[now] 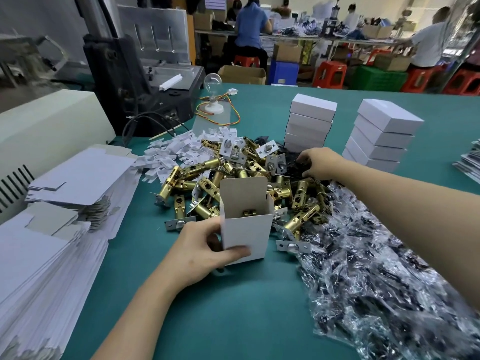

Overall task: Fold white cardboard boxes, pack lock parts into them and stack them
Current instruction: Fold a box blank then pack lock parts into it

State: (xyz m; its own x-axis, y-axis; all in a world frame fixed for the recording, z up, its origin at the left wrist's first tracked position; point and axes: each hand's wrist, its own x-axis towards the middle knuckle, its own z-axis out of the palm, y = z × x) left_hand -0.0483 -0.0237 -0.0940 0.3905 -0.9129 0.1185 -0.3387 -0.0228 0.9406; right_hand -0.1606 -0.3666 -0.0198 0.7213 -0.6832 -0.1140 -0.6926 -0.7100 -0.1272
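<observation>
Two stacks of shut white boxes (310, 123) stand behind the latch pile (241, 183) on a matte teal table (233, 307); workshop w/ red stools (330, 72) beyond. L hand (200, 252) grips an upright, open-top cardboard box (245, 229) at pile's near edge, brass part (249, 212) inside. R hand (320, 163), right of pile, curls onto dark parts (298, 169); grip unclear. Crinkly clear bags (376, 255) lie right of pile.

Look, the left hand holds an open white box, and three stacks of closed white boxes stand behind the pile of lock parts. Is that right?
Not quite. The head view shows two stacks of closed white boxes, not three: one stack and a second stack. The left hand does hold the open white box, and the stacks stand behind the pile of lock parts.
</observation>
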